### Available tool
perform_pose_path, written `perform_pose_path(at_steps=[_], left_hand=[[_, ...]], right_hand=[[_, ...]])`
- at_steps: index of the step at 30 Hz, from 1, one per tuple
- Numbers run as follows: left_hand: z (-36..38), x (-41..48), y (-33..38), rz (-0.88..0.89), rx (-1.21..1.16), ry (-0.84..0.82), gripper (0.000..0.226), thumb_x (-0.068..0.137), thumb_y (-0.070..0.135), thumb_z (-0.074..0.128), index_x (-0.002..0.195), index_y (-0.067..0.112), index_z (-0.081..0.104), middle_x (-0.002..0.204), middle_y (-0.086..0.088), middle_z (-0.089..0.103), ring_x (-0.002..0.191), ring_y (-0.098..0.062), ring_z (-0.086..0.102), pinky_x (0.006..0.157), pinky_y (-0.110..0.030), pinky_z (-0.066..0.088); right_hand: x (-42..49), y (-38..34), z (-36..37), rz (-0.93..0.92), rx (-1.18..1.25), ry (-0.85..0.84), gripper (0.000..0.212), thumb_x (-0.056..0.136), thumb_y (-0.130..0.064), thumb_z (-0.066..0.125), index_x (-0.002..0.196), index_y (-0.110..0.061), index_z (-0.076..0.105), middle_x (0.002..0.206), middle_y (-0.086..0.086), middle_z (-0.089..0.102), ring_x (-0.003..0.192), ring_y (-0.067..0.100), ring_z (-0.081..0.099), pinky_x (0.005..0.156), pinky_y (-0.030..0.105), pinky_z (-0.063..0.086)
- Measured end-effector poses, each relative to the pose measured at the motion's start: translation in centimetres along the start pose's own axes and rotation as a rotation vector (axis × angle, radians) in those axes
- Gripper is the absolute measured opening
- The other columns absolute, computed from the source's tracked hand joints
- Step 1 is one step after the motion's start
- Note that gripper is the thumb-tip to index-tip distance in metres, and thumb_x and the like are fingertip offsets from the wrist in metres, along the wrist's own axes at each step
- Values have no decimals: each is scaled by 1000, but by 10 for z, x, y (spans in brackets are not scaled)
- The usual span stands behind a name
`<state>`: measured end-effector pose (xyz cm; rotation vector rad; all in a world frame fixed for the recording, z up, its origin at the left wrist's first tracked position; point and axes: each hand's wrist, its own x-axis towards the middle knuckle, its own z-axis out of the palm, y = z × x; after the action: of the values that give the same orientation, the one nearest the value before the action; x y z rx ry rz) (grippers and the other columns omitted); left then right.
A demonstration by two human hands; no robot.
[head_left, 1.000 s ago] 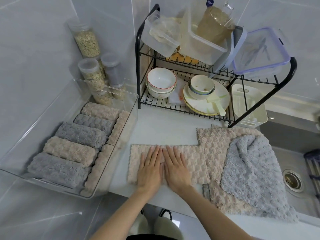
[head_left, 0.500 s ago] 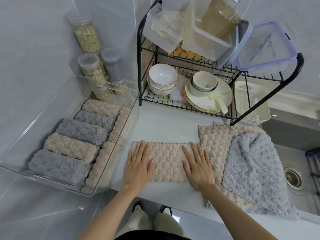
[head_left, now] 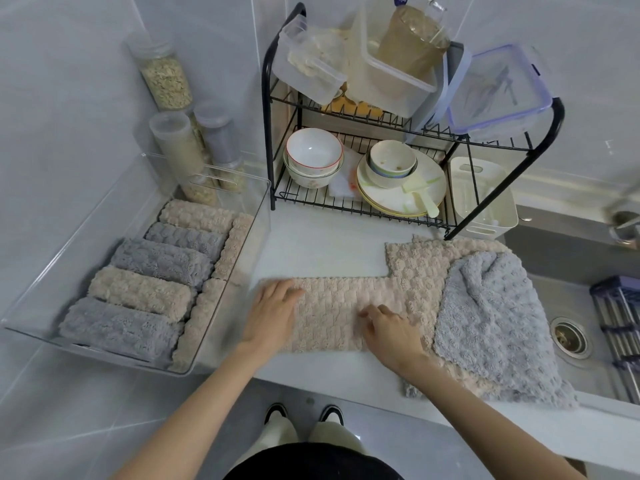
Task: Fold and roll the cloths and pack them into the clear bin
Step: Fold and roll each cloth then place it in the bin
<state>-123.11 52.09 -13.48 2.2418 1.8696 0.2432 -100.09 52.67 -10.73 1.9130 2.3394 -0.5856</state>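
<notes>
Beside the clear bin (head_left: 86, 237), the soft, limp beige cloth (head_left: 332, 317) is pressed by the flat left hand (head_left: 273, 313) and touched by the curl-fingered right hand (head_left: 388, 330), a pinch not discernible, and is best gripped at its bin-side end.

Beige waffle-textured folded cloth (head_left: 332, 317), grey bobbled cloth (head_left: 491, 323), alternating beige and grey rolls (head_left: 138, 289), black rack (head_left: 266, 109)

Bare counter (head_left: 322, 247) lies open between clear bin (head_left: 249, 237), dish rack (head_left: 273, 188) and cloths (head_left: 415, 268).
</notes>
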Motion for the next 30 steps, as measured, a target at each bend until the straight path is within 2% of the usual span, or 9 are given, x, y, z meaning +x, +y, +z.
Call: perform_pose_path(at_steps=[4,9,14,17,20,22,24,27,30], left_hand=[[-3,-2,-4,-7,-6,-8,53,84,-5,55,127,26,56,123,4,53,117,-19,48,106,-34,33],[-8,-13,-4,-74,-34,-22,41,92,4,46,126,26,54,123,6,52,107,-15,51,93,-27,37],[-10,-22,1,-163,-187,-138,31,97,14,38,119,22,58,121,6,60,99,-14,60,83,-26,45],[-6,-26,8,-170,-284,-235,31,97,18,38,121,20,59,121,5,63,101,-12,61,85,-27,49],[-4,-29,14,-135,-304,-249,32,97,20,40,123,20,59,123,7,61,104,-10,59,87,-25,48],[-5,-30,15,-147,-308,-203,31,96,20,42,121,21,60,121,6,58,107,-9,55,90,-25,46],[-7,-32,14,-131,-296,-145,30,96,18,44,121,19,60,119,7,55,105,-10,52,88,-24,45],[-9,-35,13,-61,-272,-73,27,94,18,48,118,19,59,116,7,52,101,-9,49,82,-21,42],[-10,-38,12,15,-252,-59,24,93,18,51,115,20,60,114,8,53,105,-11,46,83,-21,38]], right_hand=[[0,-13,-1,67,-13,-77,40,100,-32,30,134,-13,43,128,7,49,115,29,50,83,37,45],[20,-24,-6,56,-105,-149,47,100,-29,30,143,-11,31,138,12,38,125,30,39,96,42,40],[57,-36,-19,-48,-48,-193,46,100,-25,32,146,-19,29,153,3,24,141,25,18,110,44,25],[78,-45,-20,-110,-39,-280,49,101,-23,32,150,-23,21,159,-4,10,145,23,3,113,45,20],[89,-50,-15,-150,-66,-320,55,100,-21,37,151,-26,16,160,-8,3,146,22,-2,114,45,18],[88,-51,-14,-176,-73,-275,56,99,-19,40,151,-26,19,159,-7,5,145,24,0,114,44,19],[80,-48,-15,-215,-61,-184,55,96,-15,42,148,-24,27,156,-1,16,141,28,10,110,43,25],[58,-38,-18,-309,-21,-84,41,94,-16,47,136,-19,46,135,6,41,124,27,34,97,38,40],[26,-24,-20,-404,29,-155,25,92,-15,52,116,-16,56,118,3,51,110,21,49,85,31,44]])
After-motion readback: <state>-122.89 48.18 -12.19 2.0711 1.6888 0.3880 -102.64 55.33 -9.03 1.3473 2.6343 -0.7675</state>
